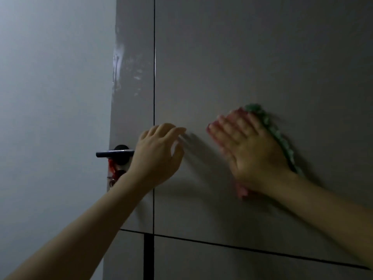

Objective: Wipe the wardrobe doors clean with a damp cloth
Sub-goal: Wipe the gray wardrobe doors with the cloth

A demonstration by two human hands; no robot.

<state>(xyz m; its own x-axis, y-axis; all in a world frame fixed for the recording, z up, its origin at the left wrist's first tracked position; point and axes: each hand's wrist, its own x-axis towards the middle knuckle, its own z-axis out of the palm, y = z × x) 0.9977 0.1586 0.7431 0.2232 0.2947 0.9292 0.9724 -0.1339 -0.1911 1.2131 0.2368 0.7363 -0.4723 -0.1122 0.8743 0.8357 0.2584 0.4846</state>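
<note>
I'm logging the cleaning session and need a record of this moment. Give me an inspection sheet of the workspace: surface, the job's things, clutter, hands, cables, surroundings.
Surface: grey wardrobe door, glossy; smeary streaks on the narrow panel left of the vertical seam.
Job's things: cloth, green edge and pink part showing, pressed flat against the door under the right hand.
Clutter: red item hanging below the dark handle; too dim to identify.
Hands: right hand flat on the cloth, fingers straight, blurred; left hand relaxed and empty, in front of the seam, contact unclear.
Cables: nothing seen.
Surroundings: pale wall at left; dim light; lower panels beneath a horizontal seam.
</note>
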